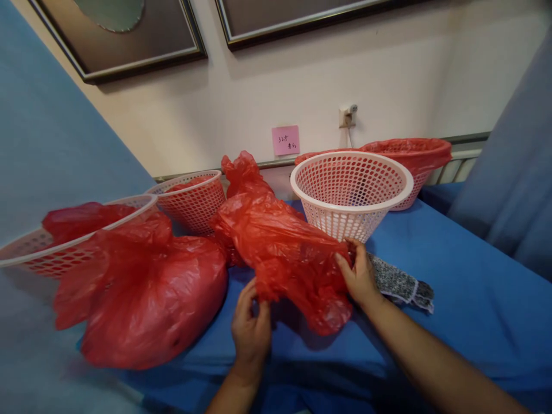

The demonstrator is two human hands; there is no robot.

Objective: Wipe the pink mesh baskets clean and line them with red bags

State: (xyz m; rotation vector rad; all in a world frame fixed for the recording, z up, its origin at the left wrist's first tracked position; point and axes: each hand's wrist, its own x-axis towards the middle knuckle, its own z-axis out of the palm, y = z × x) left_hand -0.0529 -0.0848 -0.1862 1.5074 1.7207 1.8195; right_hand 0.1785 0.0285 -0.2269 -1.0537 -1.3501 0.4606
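Note:
A crumpled red plastic bag [280, 241] lies across the blue table [466, 287], held by both hands. My left hand [250, 328] pinches its lower edge from below. My right hand [360, 276] grips its right side, fingers closed on the plastic. Just behind my right hand stands an empty white mesh basket [351, 192]. A grey speckled glove [401, 284] lies on the table beside my right wrist.
A puffed-up red bag [146, 299] sits at the left, partly over a white basket [64, 241]. Another basket lined with red plastic [192, 198] stands behind it, and a further red-lined one [414, 158] at the back right. A pink note [285, 140] hangs on the wall.

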